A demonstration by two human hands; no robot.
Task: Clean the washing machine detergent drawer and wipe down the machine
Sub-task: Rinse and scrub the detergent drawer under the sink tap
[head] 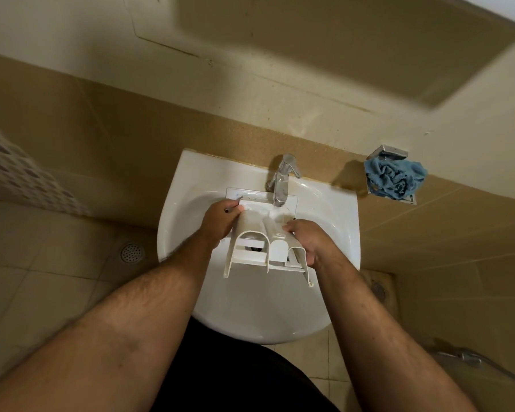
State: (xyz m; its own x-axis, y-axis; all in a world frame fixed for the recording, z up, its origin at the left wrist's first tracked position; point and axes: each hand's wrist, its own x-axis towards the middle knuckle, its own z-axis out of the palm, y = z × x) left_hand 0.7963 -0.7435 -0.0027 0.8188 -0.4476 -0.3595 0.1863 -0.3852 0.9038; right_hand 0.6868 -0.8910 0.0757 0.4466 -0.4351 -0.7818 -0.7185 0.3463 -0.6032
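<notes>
White plastic: the detergent drawer [265, 248] is being held underside up over the washbasin [191, 185], its front under the tap [283, 182].
Fingers: the left hand [220, 218] and right hand [309, 242] are being curled around opposite side walls.
Handling: judged light, stiff, slippery when wet; side walls are being favoured.

White ceramic pedestal basin [333, 233] fixed against a wall of tan tiles [125, 135]. Chrome single-lever tap [283, 179] at the basin's rear rim, spout directed into the bowl. Crumpled blue cloth [394, 179] resting in a wall-mounted chrome holder [388, 151], right of the tap and apart from the basin. Round perforated metal floor drain [132, 253] in the beige tiled floor, left of the basin.
</notes>
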